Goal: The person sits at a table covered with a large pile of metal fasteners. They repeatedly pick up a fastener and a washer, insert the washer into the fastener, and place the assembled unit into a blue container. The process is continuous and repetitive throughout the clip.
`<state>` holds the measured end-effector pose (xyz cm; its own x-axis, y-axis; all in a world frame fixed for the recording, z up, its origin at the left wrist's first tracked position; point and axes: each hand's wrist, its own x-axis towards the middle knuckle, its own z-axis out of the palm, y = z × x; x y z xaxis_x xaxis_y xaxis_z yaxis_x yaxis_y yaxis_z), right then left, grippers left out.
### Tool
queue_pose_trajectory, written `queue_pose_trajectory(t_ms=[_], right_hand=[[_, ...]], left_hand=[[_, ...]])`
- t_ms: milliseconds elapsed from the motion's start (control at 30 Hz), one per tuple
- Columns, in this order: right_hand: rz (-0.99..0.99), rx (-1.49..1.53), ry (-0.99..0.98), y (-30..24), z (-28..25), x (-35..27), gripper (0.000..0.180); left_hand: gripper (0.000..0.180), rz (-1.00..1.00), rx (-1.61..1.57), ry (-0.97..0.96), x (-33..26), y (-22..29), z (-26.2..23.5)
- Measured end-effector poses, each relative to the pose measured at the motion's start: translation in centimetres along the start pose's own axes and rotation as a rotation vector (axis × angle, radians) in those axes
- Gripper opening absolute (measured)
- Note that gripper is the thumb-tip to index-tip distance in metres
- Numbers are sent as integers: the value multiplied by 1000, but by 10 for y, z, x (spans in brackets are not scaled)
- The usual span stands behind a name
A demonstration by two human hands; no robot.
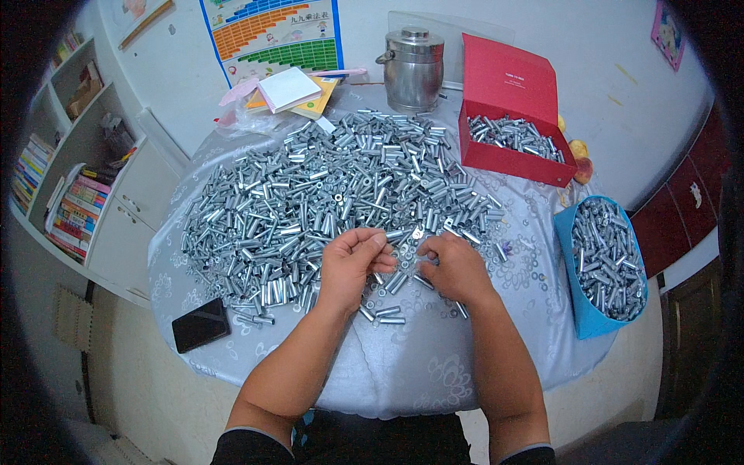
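Note:
My left hand point(350, 265) is over the near edge of a wide heap of short metal tubes point(271, 194). Its thumb and fingers are curled together, and whatever they hold is too small to name. To its right, a short gap away, my right hand point(456, 270) has its fingers bent inward in a pinch whose contents are hidden. A flat silver piece with a hole point(418, 232) shows between the hands, just beyond the fingertips. Loose tubes point(389, 316) and small washers lie on the cloth below and around both hands.
A red open box point(511, 159) of metal parts stands back right; a blue fabric bin point(583, 287) full of them sits at the right edge. A steel pot point(415, 70) and notebooks point(290, 89) are behind the heap. A black phone point(201, 325) lies front left on the silvery tablecloth point(387, 380).

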<state>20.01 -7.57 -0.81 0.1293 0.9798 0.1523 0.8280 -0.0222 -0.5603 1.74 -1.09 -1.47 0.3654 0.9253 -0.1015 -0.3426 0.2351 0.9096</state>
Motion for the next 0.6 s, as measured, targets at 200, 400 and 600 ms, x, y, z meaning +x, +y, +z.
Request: queue_pose_trajectory(t_ms=[200,400,600], right_hand=[[-8,-14,-89,3,1,4,14],[126,349,8,1,0,4,10],[226,1054,122,-3,-2,6,12]], left_hand=[[21,2,22,3,2,-2,1],[22,-29,30,11,-1,0,0],[22,-88,-15,-44,-1,-1,3]])
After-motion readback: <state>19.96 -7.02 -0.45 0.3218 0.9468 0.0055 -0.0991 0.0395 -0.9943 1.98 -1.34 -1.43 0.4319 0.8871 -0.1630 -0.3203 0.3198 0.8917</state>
